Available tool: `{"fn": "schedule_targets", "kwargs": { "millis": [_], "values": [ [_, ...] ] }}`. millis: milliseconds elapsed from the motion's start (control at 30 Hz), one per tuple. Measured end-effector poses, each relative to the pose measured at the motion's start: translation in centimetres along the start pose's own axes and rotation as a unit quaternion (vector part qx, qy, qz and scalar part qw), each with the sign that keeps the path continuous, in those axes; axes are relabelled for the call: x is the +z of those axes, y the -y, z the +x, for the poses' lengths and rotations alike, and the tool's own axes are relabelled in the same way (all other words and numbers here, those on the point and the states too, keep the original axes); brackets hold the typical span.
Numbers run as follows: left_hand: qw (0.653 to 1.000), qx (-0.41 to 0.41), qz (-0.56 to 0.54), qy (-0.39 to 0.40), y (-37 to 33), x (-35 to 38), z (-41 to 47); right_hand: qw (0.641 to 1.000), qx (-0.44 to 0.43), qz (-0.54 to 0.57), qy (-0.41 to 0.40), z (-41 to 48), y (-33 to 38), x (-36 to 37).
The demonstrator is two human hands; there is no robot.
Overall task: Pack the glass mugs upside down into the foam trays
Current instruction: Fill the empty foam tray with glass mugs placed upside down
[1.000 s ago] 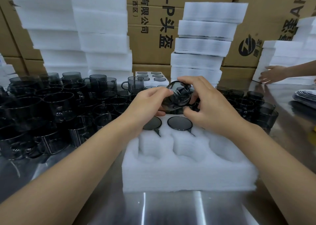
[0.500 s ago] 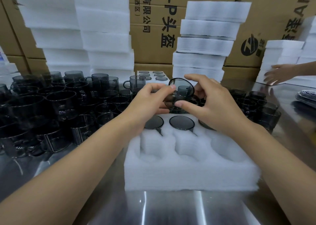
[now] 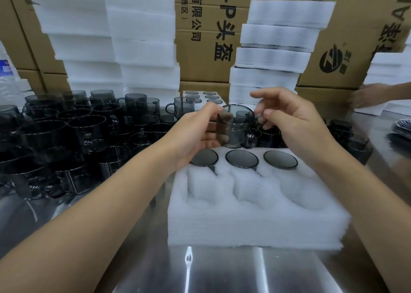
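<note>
A smoky glass mug is held in the air above the far row of the white foam tray. My left hand grips its side, fingers showing through the glass. My right hand is beside the mug's right rim with fingers loosely spread, touching it lightly or just off it. Three mugs sit upside down in the tray's far row: left, middle, right. The near row's pockets hold nothing.
Many loose smoky mugs crowd the steel table at left, with more behind the tray at right. Foam tray stacks and cardboard boxes line the back. A filled tray lies behind. Another person's hand touches foam at far right.
The mug has turned from tilted toward me to nearly upright. My right hand's fingers have loosened and opened off the rim, while the left keeps its grip.
</note>
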State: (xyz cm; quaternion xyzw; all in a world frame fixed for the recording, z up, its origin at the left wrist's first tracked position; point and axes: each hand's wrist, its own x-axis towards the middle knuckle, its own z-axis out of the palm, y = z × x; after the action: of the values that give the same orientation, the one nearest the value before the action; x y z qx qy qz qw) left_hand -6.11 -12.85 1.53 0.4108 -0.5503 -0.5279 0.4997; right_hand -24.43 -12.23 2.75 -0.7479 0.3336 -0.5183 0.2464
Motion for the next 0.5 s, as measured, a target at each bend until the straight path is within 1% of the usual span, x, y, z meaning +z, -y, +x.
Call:
{"fn": "schedule_targets", "kwargs": {
  "millis": [67,133,233,367,500],
  "values": [
    [1.000,-0.005,0.014,0.013,-0.1,0.0,-0.1,0.999,0.009,-0.026,0.043,-0.1,0.1,-0.2],
    [0.999,-0.001,0.035,0.019,-0.3,0.0,-0.2,0.993,0.013,-0.042,0.113,-0.3,0.2,-0.2],
    [0.999,0.017,0.037,0.032,-1.0,-0.2,-0.3,0.983,0.016,-0.031,0.180,-0.7,0.7,-0.2],
    [0.997,0.019,0.028,0.064,-2.1,-1.2,-0.7,0.979,0.020,-0.022,0.200,-0.9,1.8,-0.5],
    [0.989,0.012,0.045,0.142,-2.4,-1.8,-1.4,0.974,0.023,-0.008,0.226,-1.3,2.9,-0.6]
  ]
}}
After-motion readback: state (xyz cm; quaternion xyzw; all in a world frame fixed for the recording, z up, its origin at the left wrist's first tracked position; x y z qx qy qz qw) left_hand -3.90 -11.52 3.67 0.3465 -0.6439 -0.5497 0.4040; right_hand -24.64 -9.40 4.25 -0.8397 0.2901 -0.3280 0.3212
